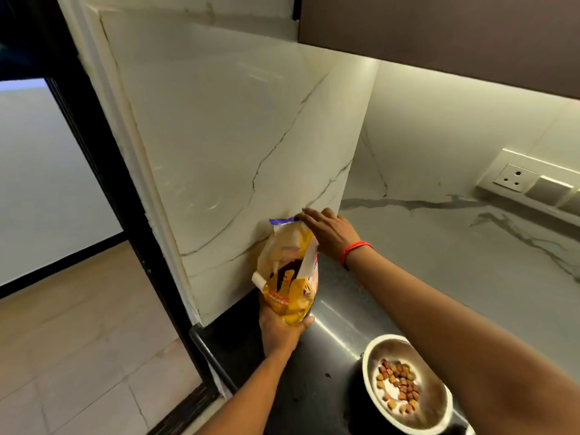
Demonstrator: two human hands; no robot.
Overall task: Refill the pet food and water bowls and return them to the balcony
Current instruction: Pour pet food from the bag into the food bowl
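Observation:
A yellow pet food bag [290,271] with a purple top edge stands against the marble wall at the left end of the dark counter [317,384]. My left hand [281,332] grips the bag's bottom from below. My right hand [329,230], with a red thread on the wrist, rests flat on the bag's top edge. A steel bowl [436,403] holding several brown and orange kibble pieces sits on the counter at the lower right, under my right forearm.
The marble side wall [226,152] rises directly behind the bag. A wall socket panel [530,180] sits on the right backsplash, under a dark overhead cabinet [455,32]. A black door frame [103,183] and tiled floor [81,340] lie to the left.

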